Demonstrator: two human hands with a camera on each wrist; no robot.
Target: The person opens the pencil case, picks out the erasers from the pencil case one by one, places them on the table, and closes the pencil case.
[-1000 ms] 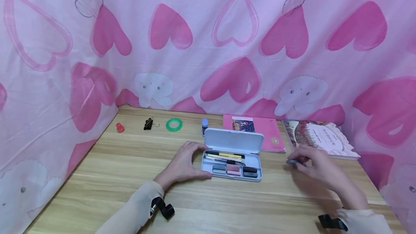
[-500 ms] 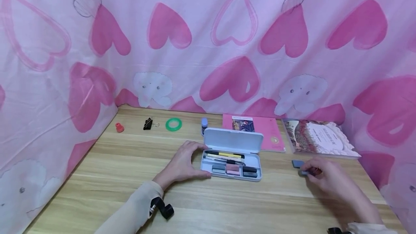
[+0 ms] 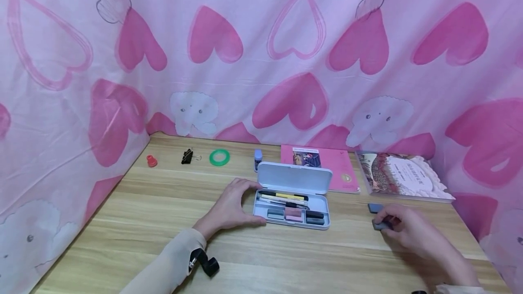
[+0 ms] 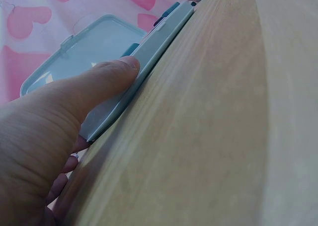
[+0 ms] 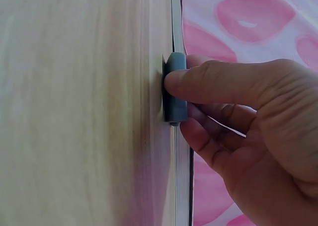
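Observation:
My left hand (image 3: pixel 229 205) grips the left end of an open pale blue pencil case (image 3: pixel 320 201), thumb (image 4: pixel 112 79) on its front wall and fingers at the back. Inside lie several pens (image 3: pixel 282 198) and, in front, small blocks: grey-blue (image 3: pixel 275 213), pink (image 3: pixel 293 214) and black (image 3: pixel 314 215). To the right, my right hand (image 3: pixel 412 230) pinches a small blue-grey block (image 5: pixel 175 92) between thumb and fingers, low at the tabletop. A similar blue-grey block (image 3: pixel 375 208) lies just behind it on the table.
Along the back stand or lie a red bell-shaped piece (image 3: pixel 151 161), a black binder clip (image 3: pixel 187 156), a green tape roll (image 3: pixel 219 157), a blue-capped bottle (image 3: pixel 258 159), a pink booklet (image 3: pixel 341 171) and a thick book (image 3: pixel 404 176). A pink heart-print curtain (image 3: pixel 229 76) surrounds the table.
One blue-grey block now lies on the table behind the right hand's fingers. The right hand has moved right and nearer, with another block in its pinch. My left hand stays on the case.

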